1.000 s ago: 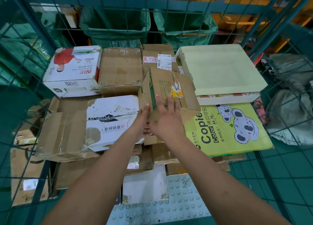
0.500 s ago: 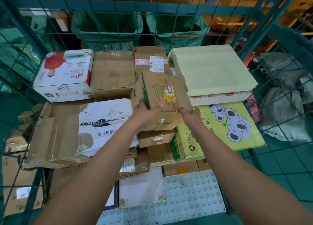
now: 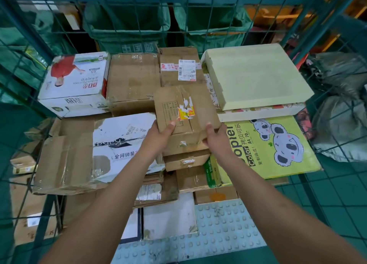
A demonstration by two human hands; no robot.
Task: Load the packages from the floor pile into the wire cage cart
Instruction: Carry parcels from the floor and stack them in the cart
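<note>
A small brown cardboard box (image 3: 184,108) with a torn yellow-red sticker lies flat in the middle of the green wire cage cart (image 3: 139,23), on top of another small brown box (image 3: 186,161). My left hand (image 3: 161,136) grips its near left corner, thumb on top. My right hand (image 3: 215,137) grips its near right corner. Around it are stacked packages: a white box with a red figure (image 3: 75,81), a plain brown carton (image 3: 133,81), a labelled brown carton (image 3: 178,67), a pale yellow flat box (image 3: 256,77) and a green copier-paper box (image 3: 274,146).
A torn white-and-brown carton (image 3: 95,150) lies at the left front. More boxes sit lower down near a studded blue plate (image 3: 218,230). Green mail sacks (image 3: 127,25) hang behind the cage's mesh. Grey bags (image 3: 341,112) lie outside the right side.
The small box, tilted up on edge a second ago, now lies flat on the stack. My hands have moved apart to its two near corners.
</note>
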